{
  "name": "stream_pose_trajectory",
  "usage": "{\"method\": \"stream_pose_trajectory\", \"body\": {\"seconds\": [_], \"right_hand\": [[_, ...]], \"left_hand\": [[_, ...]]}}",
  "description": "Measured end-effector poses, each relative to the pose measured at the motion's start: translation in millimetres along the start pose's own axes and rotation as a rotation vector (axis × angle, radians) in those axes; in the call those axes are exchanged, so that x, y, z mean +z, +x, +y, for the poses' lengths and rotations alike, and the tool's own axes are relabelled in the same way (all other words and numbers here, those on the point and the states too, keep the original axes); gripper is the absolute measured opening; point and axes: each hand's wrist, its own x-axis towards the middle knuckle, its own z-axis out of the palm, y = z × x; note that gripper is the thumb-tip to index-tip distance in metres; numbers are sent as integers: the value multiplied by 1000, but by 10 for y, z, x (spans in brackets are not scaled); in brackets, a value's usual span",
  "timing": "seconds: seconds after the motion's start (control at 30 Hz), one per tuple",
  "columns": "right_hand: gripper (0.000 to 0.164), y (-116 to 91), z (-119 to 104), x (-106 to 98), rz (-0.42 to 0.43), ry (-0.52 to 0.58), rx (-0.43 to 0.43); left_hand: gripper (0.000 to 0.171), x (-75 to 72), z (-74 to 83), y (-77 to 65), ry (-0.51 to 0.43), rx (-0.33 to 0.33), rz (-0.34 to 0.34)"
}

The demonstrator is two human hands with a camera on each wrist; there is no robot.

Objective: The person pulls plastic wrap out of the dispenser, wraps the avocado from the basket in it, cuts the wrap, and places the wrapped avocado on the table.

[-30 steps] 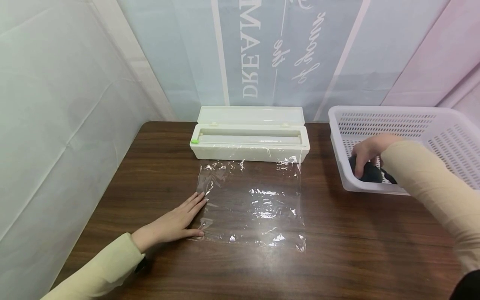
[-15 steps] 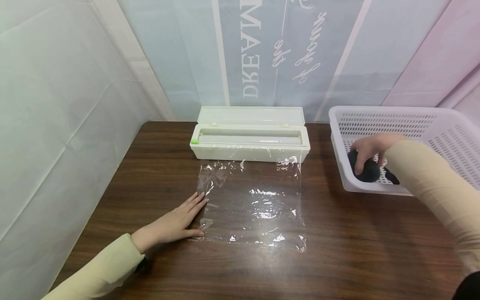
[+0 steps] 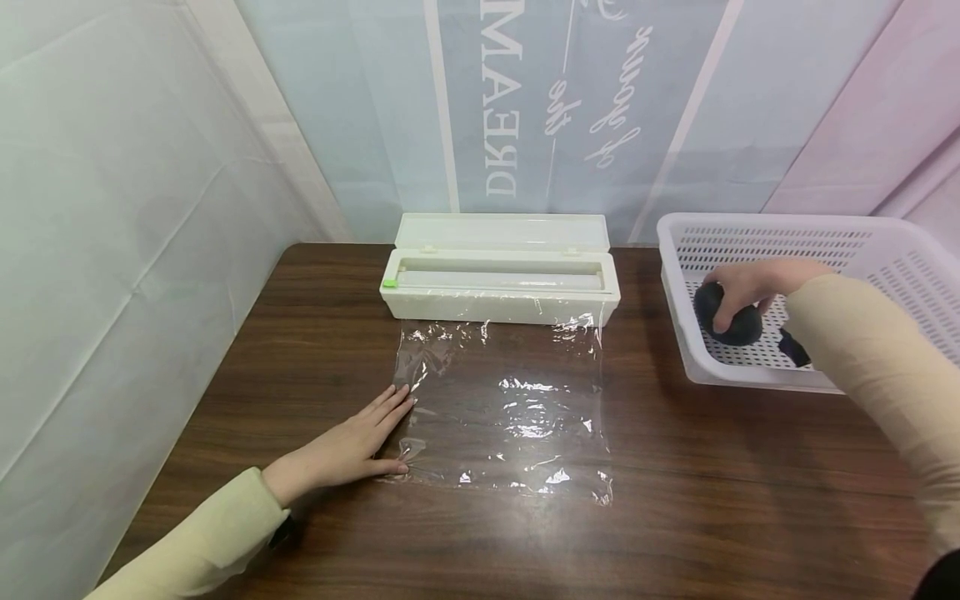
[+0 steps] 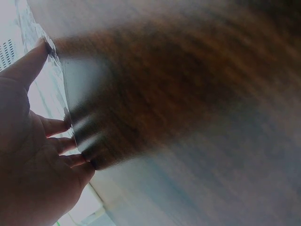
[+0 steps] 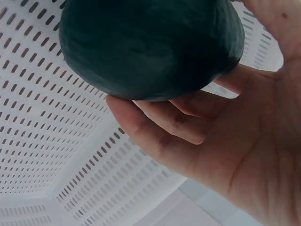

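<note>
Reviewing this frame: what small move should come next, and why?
I'd probably raise the right hand straight up: it grips the dark rounded object inside the white plastic basket, whose walls seem likely to block a sideways move, while the left hand touches the clear plastic wrap's edge.

A lane of table [image 3: 652,450] is offered between film [image 3: 480,417] and basket [image 3: 750,377], narrowed at the far end by the box [image 3: 501,255]; the right hand [image 3: 757,287] is walled in by the basket on the left and near sides, and the film's left edge is blocked by the left hand [image 3: 347,447]
</note>
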Motion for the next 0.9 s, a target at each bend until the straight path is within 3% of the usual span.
{"method": "stream_pose_trajectory", "body": {"seconds": [0.27,0.5,0.9], "right_hand": [[78,-31,61,-12,117,-18,-71],[75,-69,81,-34,328,-163,-135],[73,-106,129,-118,445,-211,-199]], "left_hand": [[85,-11,17,1,0,0,2],[86,-16,16,0,-3,-4,-2],[85,-28,30,-2,-4,2,-3]]}}
